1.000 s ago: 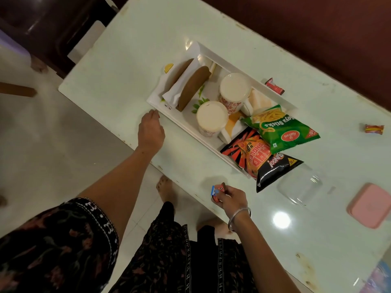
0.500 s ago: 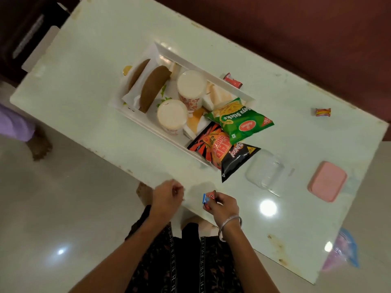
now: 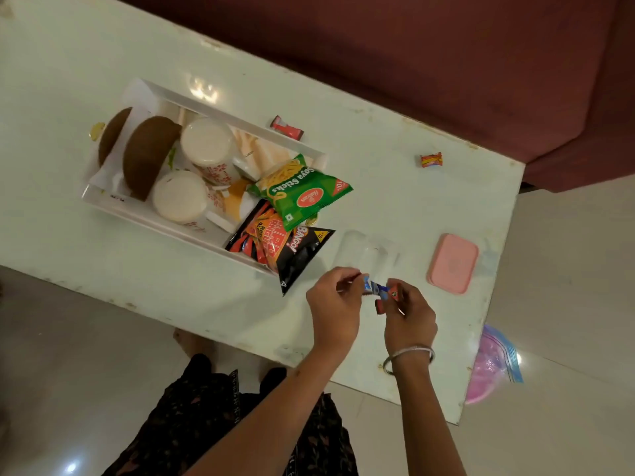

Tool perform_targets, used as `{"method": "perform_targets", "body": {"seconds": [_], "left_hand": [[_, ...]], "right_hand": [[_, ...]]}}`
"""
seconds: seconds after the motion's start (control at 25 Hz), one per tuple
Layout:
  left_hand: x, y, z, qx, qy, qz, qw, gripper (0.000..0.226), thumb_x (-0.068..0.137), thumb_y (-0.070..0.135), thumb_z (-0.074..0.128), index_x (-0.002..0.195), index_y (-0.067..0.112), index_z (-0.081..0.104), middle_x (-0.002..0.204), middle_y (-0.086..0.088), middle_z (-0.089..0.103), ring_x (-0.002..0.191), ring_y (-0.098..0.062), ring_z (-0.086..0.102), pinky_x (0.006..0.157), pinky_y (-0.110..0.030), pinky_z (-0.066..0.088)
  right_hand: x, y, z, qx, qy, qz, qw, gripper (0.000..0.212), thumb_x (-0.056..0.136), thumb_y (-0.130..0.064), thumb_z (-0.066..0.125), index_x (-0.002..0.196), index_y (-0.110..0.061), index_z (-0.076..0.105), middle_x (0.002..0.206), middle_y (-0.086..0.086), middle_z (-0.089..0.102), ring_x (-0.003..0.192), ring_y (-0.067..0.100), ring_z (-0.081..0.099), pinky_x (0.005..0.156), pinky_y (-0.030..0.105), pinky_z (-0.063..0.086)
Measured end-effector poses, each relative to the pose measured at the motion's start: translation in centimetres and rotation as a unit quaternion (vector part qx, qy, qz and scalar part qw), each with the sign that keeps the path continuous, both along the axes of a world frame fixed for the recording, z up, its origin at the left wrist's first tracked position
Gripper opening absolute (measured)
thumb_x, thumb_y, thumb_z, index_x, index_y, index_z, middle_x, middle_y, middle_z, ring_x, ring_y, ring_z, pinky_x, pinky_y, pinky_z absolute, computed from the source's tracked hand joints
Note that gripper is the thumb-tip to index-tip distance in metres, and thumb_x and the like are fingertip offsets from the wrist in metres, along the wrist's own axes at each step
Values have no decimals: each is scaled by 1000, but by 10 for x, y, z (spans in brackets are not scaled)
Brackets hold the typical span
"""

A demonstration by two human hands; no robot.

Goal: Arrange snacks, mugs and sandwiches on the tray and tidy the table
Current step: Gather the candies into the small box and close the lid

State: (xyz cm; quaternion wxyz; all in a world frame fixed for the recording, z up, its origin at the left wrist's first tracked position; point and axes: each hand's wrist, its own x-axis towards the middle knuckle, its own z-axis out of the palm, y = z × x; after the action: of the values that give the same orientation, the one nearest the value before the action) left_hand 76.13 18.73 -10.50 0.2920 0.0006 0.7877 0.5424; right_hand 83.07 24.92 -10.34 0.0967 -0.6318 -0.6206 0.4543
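A white tray (image 3: 113,204) on the pale table holds two brown sandwiches (image 3: 146,154), two white mugs (image 3: 178,197), a green soya sticks packet (image 3: 302,192) and a black and orange Bingo packet (image 3: 292,250) that hangs over its right end. Above the table's near edge, my left hand (image 3: 335,309) and my right hand (image 3: 409,316) pinch the two ends of a small blue and red candy wrapper (image 3: 378,290). Two more small wrappers lie on the table: a red wrapper (image 3: 287,128) behind the tray and a red-yellow wrapper (image 3: 431,160) far right.
A clear plastic container (image 3: 367,255) lies just beyond my hands. A pink lid or box (image 3: 452,262) sits near the table's right edge. A pink and blue plastic bag (image 3: 494,364) is on the floor at the right. A maroon sofa (image 3: 446,63) borders the far side.
My left hand left the tray's edge and came across to my right hand; both now grip the small wrapper. The view shifted to the right along the table.
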Motion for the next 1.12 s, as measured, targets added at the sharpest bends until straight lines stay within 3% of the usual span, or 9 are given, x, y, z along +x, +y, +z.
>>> {"method": "perform_targets", "body": {"seconds": [0.12, 0.24, 0.4, 0.52, 0.64, 0.72, 0.8, 0.96, 1.12], "left_hand": [[-8, 22, 0, -27, 13, -45, 999, 21, 82, 14, 66, 101, 5, 70, 93, -7, 73, 78, -12, 66, 71, -9, 49], [-10, 24, -6, -38, 8, -72, 997, 21, 86, 14, 61, 103, 6, 69, 94, -9, 73, 78, -12, 66, 69, -8, 49], [-4, 17, -9, -58, 4, -67, 996, 17, 86, 7, 57, 99, 7, 68, 95, -7, 71, 78, -9, 62, 65, 1, 44], [-1, 14, -10, -35, -24, -70, 997, 17, 87, 7, 57, 99, 16, 65, 91, 2, 69, 79, -3, 62, 66, 0, 43], [1, 15, -5, 5, -30, -73, 997, 16, 88, 9, 56, 97, 20, 63, 87, 7, 69, 76, -12, 66, 64, -7, 47], [-1, 18, -1, 22, -29, -76, 996, 17, 87, 8, 55, 95, 21, 63, 85, 6, 70, 72, -16, 67, 62, -15, 51], [-3, 22, 2, 29, -44, -82, 995, 21, 86, 4, 53, 92, 21, 64, 80, 6, 70, 69, -15, 66, 59, -17, 51], [-7, 25, 4, 21, -52, -111, 992, 21, 88, 4, 51, 92, 20, 64, 77, 6, 70, 68, -10, 65, 58, -15, 49], [-13, 21, 5, 28, -62, -113, 991, 22, 89, 8, 51, 90, 25, 65, 80, 5, 72, 70, -9, 65, 59, -16, 49]], "right_hand": [[-7, 13, -6, 1, 5, 13, 1000, 25, 85, -5, 61, 110, -7, 64, 97, 8, 67, 72, 9, 57, 56, -8, 33], [-13, 23, -8, -15, 43, 25, 999, 28, 82, -1, 64, 109, -10, 64, 98, -1, 63, 78, 4, 58, 59, -9, 35], [-27, 53, -17, 65, 38, 33, 997, 20, 80, -7, 67, 99, -10, 68, 89, -4, 64, 89, 19, 64, 60, -7, 38], [-51, 102, -34, 100, 13, 62, 993, 33, 81, -12, 66, 114, -12, 60, 116, 7, 62, 109, 25, 59, 83, 12, 47], [-83, 159, -52, 92, -111, 181, 973, 71, 79, -22, 70, 140, -16, 33, 155, 10, 19, 138, 30, 29, 109, 37, 31], [-104, 190, -59, 97, -151, 232, 956, 86, 76, -24, 73, 145, -20, 22, 158, 9, -3, 142, 32, 17, 111, 41, 28], [-120, 212, -66, 110, -171, 270, 941, 90, 75, -26, 74, 146, -20, 19, 157, 11, -10, 144, 33, 10, 112, 43, 26], [-133, 225, -77, 85, -233, 341, 907, 70, 83, -26, 66, 143, -16, 29, 156, 13, 11, 141, 32, 20, 113, 41, 26], [-116, 195, -81, 199, -220, 317, 901, 24, 88, -3, 51, 110, -3, 61, 117, 18, 62, 106, 35, 58, 82, 34, 46]]}}
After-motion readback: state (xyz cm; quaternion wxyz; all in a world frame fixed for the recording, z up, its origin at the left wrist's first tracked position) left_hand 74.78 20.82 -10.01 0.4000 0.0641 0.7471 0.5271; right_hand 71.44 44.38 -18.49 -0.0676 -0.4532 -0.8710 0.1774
